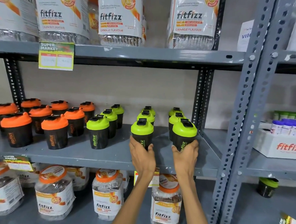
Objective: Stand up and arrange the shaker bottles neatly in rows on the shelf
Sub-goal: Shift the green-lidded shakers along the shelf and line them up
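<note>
This is a shop aisle. Grey slotted-steel shelving (107, 158) carries repeated stock: rows of identical shaker bottles (98, 131), large Fitfizz jars (120, 16) above and below. "Super Market" price tags (56, 55) hang on the shelf edges, and a boxed display (279, 146) stands at right.

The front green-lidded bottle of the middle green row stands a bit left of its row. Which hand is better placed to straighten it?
The left hand. Its grip is already closed around that black shaker bottle with a green lid, while the right hand is occupied with the front bottle of the rightmost row.
</note>
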The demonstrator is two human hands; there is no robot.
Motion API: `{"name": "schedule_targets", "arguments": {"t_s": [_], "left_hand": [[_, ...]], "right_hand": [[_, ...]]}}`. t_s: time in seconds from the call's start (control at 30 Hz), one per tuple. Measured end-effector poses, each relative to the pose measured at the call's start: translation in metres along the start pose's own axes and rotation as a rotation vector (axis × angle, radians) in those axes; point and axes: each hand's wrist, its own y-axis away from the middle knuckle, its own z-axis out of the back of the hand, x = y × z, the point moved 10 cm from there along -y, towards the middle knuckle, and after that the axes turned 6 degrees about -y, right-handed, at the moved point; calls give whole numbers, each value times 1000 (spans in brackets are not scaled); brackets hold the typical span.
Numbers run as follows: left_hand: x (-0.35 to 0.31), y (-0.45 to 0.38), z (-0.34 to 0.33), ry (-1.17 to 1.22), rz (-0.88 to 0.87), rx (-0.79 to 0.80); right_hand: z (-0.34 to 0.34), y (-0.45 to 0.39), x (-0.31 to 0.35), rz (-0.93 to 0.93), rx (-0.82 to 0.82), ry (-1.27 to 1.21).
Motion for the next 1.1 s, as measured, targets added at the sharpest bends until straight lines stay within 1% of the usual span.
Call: {"name": "schedule_targets", "arguments": {"t_s": [0.17,0.6,1.1], "left_hand": [[0,8,2,-1,-13,-4],[-2,14,4,-31,-12,8],[5,14,9,-71,-16,36]], "right_hand": [[-6,5,-2,-5,59,23],[-13,11,-8,16,41,25],[-14,14,-15,27,129,19]]}}
